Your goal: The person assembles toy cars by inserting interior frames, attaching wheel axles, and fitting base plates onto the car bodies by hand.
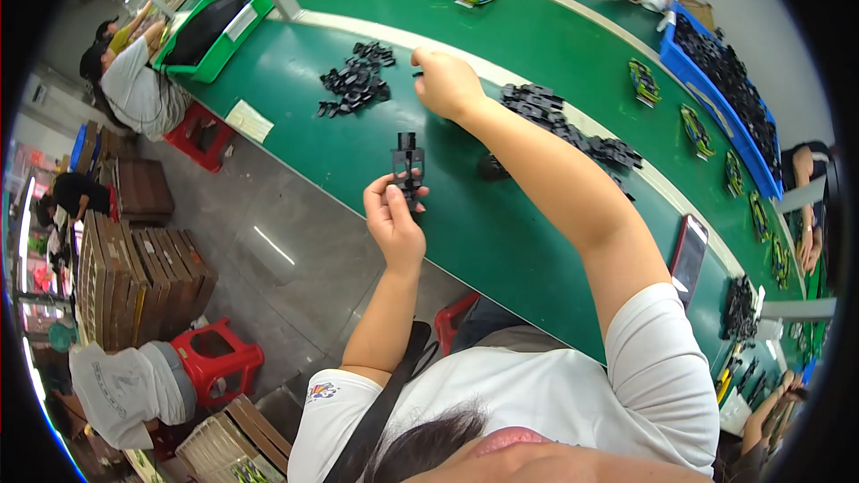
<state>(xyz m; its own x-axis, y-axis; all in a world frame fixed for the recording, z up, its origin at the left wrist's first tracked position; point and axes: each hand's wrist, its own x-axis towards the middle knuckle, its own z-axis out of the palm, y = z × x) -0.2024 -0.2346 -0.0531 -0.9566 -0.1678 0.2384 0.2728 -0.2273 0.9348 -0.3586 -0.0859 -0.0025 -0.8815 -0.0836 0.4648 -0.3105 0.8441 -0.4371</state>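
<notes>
We count one black part [408,159] at mid-frame, two heaps of black pieces [356,82] on the counter [304,139], one phone [689,255] at right and one green bin [216,58] at upper left. The part stands upright in our left hand [395,222], pinched between thumb and fingers, rising above them. Our right hand [446,83], farther up, pinches a small dark piece [417,73].

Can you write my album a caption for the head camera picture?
Left hand holds a black part; right hand reaches across the green table.
</notes>
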